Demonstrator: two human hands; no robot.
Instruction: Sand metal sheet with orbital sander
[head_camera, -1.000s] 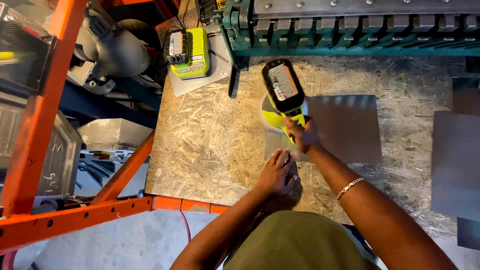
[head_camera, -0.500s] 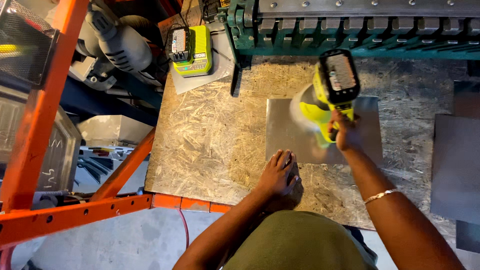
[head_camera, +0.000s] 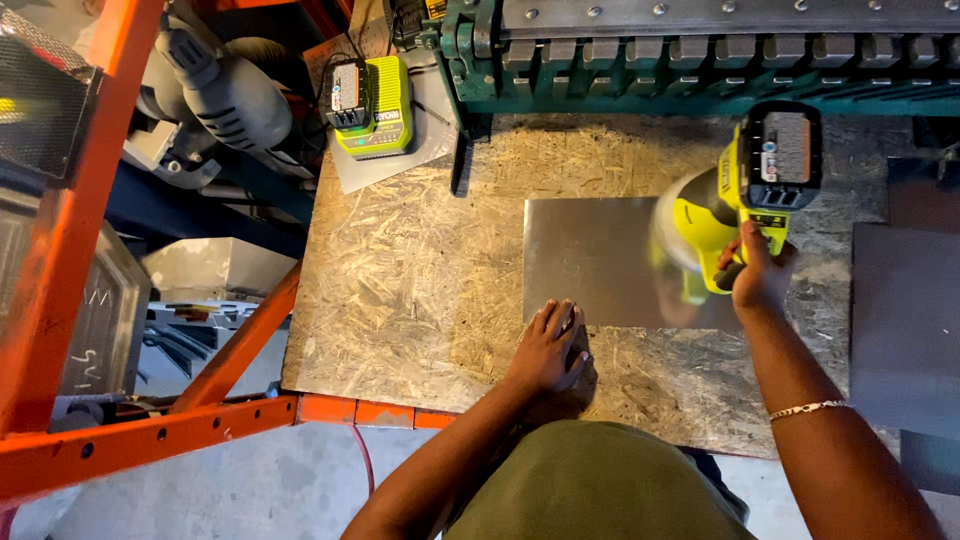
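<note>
While the right hand (head_camera: 757, 272) was wrapped tightly around the handle of a yellow-green cordless power tool (head_camera: 740, 200), the tool stood over the right part of a flat metal sheet (head_camera: 590, 260), its round head blurred against the sheet's surface. A black battery pack formed the tool's top end, just beyond the sheet's far right corner. The left hand (head_camera: 548, 350) lay palm down with its fingers (head_camera: 560, 320) spread and pressed flat on the near left edge of the sheet, gripping nothing. A thin bracelet (head_camera: 808, 408) circled the right forearm, nearer than the sheet. The sheet rested on a chipboard bench top (head_camera: 400, 290). Beyond the sheet's far edge ran a green metal machine (head_camera: 700, 50) with a row of blocky steel fingers. Far left of the sheet sat a yellow-green battery charger (head_camera: 375, 105) on the bench's far left corner. Orange steel rack beams (head_camera: 150, 440) crossed to the left of the sheet. To the right of the sheet lay a darker grey sheet (head_camera: 905, 320).
</note>
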